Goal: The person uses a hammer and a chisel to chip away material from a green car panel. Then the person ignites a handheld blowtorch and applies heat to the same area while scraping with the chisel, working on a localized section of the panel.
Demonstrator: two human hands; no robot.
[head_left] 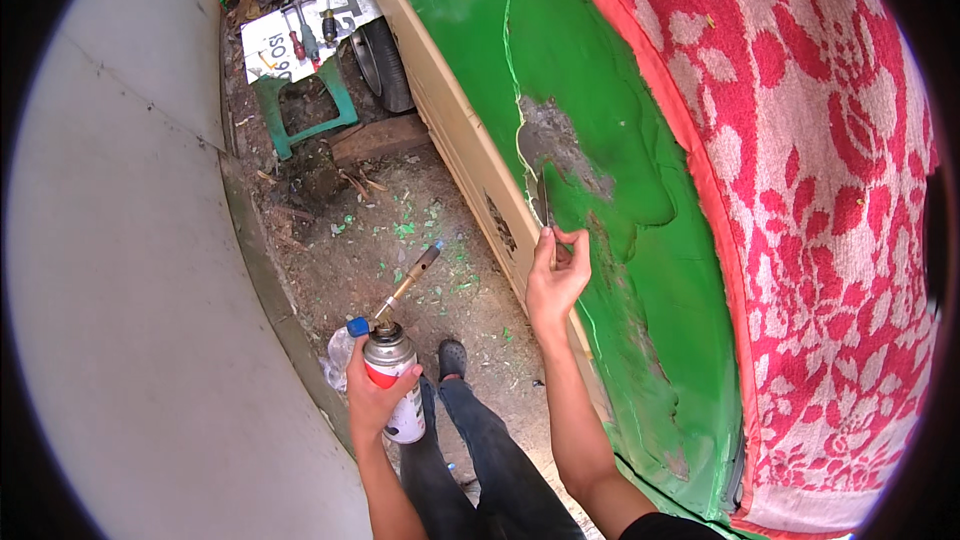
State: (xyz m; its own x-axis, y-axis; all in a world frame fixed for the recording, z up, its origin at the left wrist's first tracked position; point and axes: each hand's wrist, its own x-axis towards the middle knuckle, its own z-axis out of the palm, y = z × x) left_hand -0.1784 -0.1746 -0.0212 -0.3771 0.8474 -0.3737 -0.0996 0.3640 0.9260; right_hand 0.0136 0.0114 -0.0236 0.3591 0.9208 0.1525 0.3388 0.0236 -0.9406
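The left hand and right hand are bare, as are both forearms. A black sleeve covers the right upper arm. Slim, dark blue-grey trousers run down to a dark, round-toed clog with small holes on top.

Bright daylight; edges curved, seemingly soft.

A rough vehicle-repair spot: a green-and-tan vehicle body with a black rubber tyre, gritty brown ground strewn with green flakes, and slim hand tools between the left and right edges of a white plate.
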